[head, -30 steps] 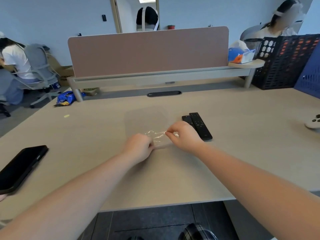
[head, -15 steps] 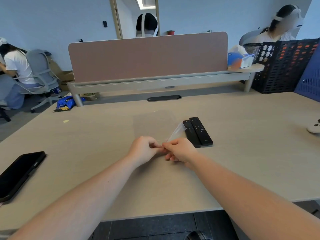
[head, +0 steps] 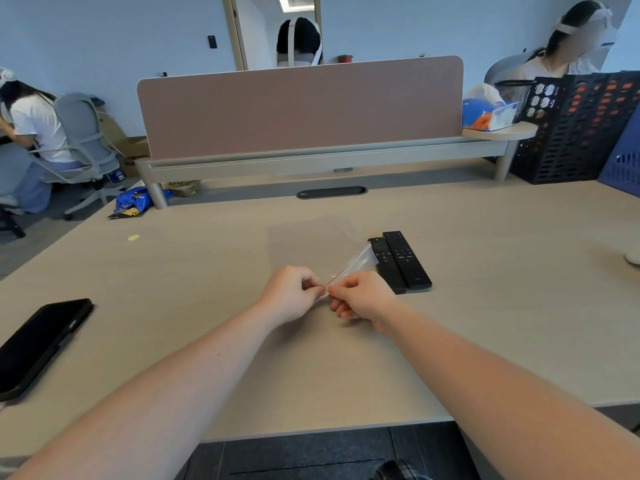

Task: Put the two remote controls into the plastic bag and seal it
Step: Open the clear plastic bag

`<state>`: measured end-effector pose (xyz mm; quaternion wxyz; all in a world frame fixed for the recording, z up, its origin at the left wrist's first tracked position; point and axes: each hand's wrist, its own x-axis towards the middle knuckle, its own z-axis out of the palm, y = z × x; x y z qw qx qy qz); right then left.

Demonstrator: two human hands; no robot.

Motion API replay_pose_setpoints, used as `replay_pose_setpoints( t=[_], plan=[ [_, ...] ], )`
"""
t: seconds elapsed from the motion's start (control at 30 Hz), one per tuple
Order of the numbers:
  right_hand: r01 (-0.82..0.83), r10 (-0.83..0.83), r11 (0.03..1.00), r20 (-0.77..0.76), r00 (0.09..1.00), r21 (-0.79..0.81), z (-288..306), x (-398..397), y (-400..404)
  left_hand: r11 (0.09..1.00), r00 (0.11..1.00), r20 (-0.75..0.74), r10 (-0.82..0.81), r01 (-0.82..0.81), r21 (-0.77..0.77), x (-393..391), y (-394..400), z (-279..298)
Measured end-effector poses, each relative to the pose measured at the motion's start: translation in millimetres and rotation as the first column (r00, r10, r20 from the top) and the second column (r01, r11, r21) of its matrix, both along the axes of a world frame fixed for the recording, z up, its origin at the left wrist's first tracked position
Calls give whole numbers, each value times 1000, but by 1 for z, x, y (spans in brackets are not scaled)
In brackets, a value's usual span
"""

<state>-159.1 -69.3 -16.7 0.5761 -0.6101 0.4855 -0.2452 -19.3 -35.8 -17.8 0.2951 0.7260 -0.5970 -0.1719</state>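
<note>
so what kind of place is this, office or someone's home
Most likely a shared office. A long desk carries a pink divider screen, other people sit at neighbouring workstations, one in a grey swivel chair, and black filing crates stand at the desk's far right.

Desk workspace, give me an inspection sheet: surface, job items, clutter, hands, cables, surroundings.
Surface: pale wood-look desk, flat.
Job's things: clear plastic zip bag with red seal line, lifted at its mouth; two black slim remote controls side by side on the desk, outside the bag.
Clutter: black smartphone near the left edge.
Hands: left hand and right hand, fingers pinching the bag's mouth.
Cables: nothing seen.
Surroundings: pink divider panel, dark crates, seated people.
</note>
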Motion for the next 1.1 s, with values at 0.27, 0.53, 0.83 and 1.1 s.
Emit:
replay_pose_setpoints(
  t=[0.27,0.53,0.83,1.1],
  plan=[
    [4,-7,999,-61,998,-51,-2,1,3,1000,1000,-15,-14,14,-24,-7,2,-7],
    [45,-45,999,-31,998,-2,-1,0,0,999,999,-24,27,-28,-32,-11,-2,-5],
    [140,-146,988,-95,985,-68,-7,5,-2,966,966,-156,208,-228,-123,12,-6,3],
    [132,-146,987,-153,977,-95,-6,7,-4,983,993,94,75,-58,-174,11,-2,9]
  ],
)
